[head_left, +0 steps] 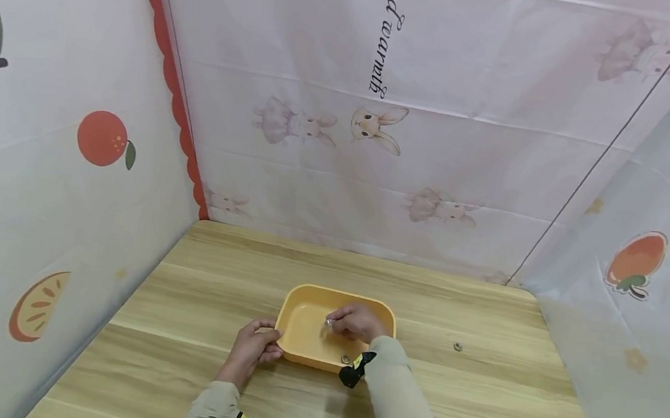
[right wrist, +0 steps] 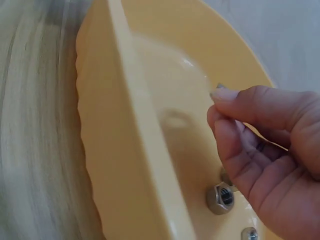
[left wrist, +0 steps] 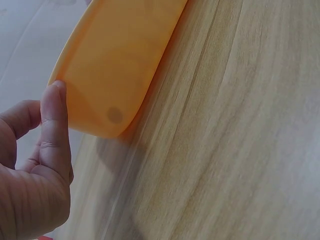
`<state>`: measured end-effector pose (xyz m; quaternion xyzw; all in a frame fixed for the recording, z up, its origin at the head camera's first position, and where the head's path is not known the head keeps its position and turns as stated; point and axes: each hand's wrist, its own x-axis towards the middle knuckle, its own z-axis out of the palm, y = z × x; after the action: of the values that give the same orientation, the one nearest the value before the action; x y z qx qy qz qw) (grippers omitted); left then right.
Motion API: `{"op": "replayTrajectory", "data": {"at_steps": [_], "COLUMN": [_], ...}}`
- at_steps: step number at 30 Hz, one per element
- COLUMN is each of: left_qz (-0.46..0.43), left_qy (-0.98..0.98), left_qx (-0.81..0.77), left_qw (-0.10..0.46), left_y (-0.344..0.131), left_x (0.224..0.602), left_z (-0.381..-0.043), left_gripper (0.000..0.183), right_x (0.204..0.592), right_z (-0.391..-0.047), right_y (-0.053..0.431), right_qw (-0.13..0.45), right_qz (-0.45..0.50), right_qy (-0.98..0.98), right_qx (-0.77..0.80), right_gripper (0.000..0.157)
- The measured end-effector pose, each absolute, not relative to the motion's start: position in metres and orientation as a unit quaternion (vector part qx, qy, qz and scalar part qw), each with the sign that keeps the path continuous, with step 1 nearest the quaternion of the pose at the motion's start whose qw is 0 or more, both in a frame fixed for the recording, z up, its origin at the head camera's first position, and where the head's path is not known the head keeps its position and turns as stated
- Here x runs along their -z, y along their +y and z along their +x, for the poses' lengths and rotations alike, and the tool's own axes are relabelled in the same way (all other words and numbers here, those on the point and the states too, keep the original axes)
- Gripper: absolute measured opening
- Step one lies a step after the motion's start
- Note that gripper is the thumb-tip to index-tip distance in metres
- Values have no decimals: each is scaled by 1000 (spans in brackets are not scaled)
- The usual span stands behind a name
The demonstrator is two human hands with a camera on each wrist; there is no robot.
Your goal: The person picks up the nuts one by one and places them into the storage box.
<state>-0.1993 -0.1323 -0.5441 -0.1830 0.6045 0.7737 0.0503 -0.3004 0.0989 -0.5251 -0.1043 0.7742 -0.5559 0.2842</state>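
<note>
A yellow plastic bin stands on the table. My left hand pinches its left end near the front corner; in the left wrist view the thumb lies against the wall just below the rim. Inside the bin, my right hand is raised over the floor. Its thumb and index finger pinch a small shiny metal piece, mostly hidden by the fingertips. Below that hand, a hex nut lies on the bin floor, with another nut nearby and one more partly behind the fingers.
A single metal nut lies on the wood-grain table, to the right of the bin. Printed cloth walls enclose the table at the back and on both sides.
</note>
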Motion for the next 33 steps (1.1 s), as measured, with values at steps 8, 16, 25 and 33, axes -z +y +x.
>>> {"op": "replayTrajectory", "data": {"at_steps": [8, 16, 25, 33], "left_qz": [-182, -187, -196, -186], "left_qy": [611, 608, 607, 608], "left_qx": [-769, -771, -769, -771], "left_qw": [51, 42, 46, 41], "left_y": [-129, -128, -129, -128], "left_x": [548, 549, 550, 549], "left_z": [-199, -196, -197, -197], "left_gripper": [35, 34, 33, 33], "right_x": [525, 503, 477, 477], "right_z": [-303, -296, -273, -266], "right_y": [97, 101, 108, 120], "right_qw": [259, 226, 137, 98], "right_qz": [-87, -142, -246, -242], "right_qy": [809, 857, 933, 939], "right_qx": [520, 441, 223, 225], "right_gripper": [32, 30, 41, 39]}}
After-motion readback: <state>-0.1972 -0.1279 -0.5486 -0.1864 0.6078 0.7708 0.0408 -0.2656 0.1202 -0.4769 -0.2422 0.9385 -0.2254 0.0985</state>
